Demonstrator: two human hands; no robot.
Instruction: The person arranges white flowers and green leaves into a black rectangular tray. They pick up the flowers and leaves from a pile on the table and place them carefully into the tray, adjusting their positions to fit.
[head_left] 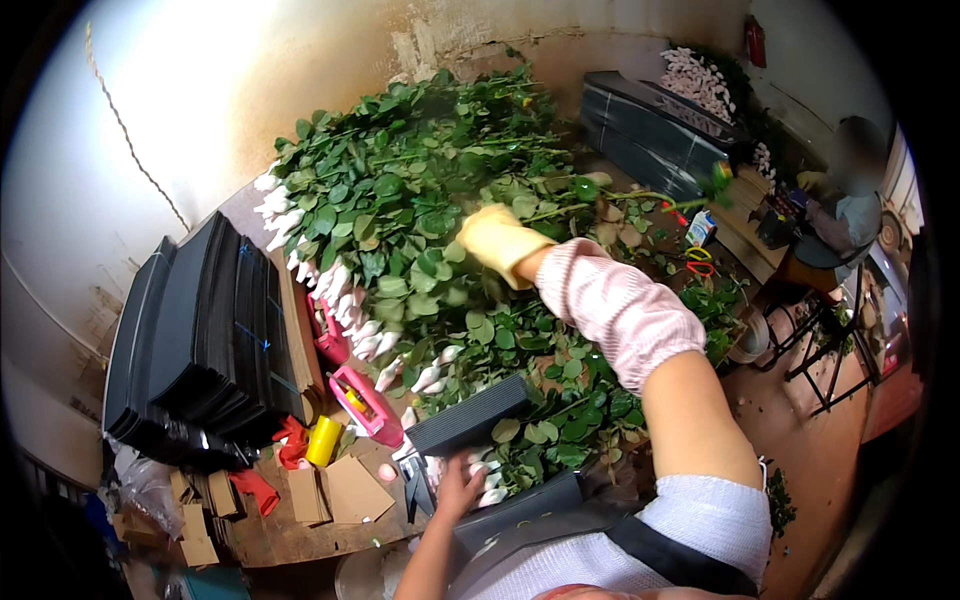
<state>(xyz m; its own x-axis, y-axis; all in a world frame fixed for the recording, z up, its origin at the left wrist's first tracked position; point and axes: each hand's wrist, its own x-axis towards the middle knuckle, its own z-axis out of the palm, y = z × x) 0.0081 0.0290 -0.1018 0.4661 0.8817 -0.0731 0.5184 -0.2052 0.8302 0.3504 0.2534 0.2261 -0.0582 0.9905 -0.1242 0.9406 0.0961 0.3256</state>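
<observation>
Our bare left hand (pixel 460 486) is at a few white-sheathed flower heads (pixel 492 496) beside a dark-grey corrugated sheet (pixel 470 416); our yellow-gloved right hand (pixel 500 240) is over leafy green stems (pixel 400 180). We cannot tell whether either grips. Few seem set apart near us; most lie heaped farther across the bench (pixel 270 530).

blocked from middle to back edge by flowers (pixel 395 185), walled along left edge by sheets (pixel 195 320), passable over bare table (pixel 305 540) between front edge and cardboard (pixel 359 490)

Glare on wall (pixel 230 65), black rim, fisheye bending
</observation>
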